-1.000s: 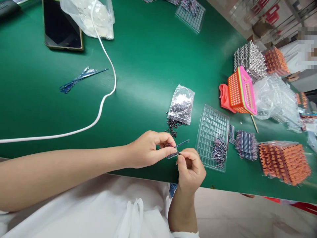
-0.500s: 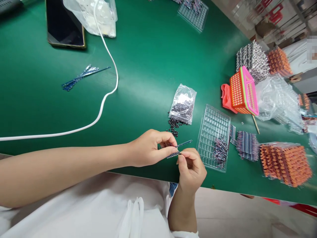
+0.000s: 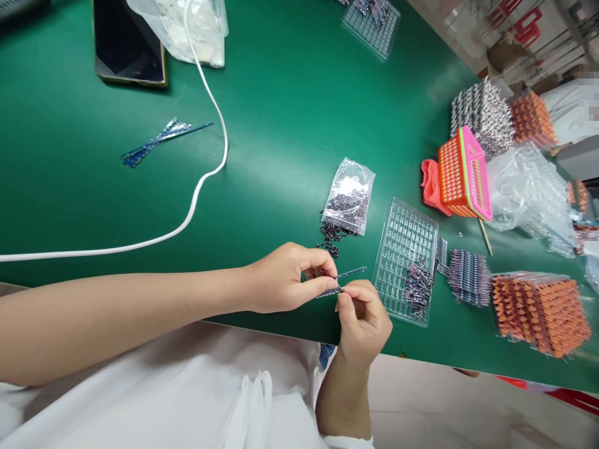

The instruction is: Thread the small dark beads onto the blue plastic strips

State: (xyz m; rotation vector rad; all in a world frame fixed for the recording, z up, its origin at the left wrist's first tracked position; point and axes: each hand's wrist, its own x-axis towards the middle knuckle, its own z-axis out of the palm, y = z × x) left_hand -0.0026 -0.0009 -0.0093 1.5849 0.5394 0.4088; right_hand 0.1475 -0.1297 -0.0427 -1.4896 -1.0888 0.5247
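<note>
My left hand (image 3: 285,279) is closed on thin blue strips (image 3: 352,272), whose ends stick out past its fingertips. Right beside it, my right hand (image 3: 362,321) pinches something tiny and dark at the end of a strip, too small to make out. Just beyond the hands, dark beads (image 3: 331,236) are spilled at the mouth of a clear plastic bag (image 3: 349,196) holding more of them. To the right lies a clear compartment tray (image 3: 397,249) with a heap of small dark pieces (image 3: 418,284) in its near right part.
A white cable (image 3: 194,199) curves over the green table (image 3: 281,125) at left, near a phone (image 3: 128,47) and loose blue strips (image 3: 156,140). At right are a pink and orange basket (image 3: 461,174), orange bundles (image 3: 540,312), striped bundles (image 3: 468,277) and clear plastic bags (image 3: 526,187).
The whole view has shifted slightly, with the table items appearing a little further right. Both hands keep nearly the same pose and hold.
</note>
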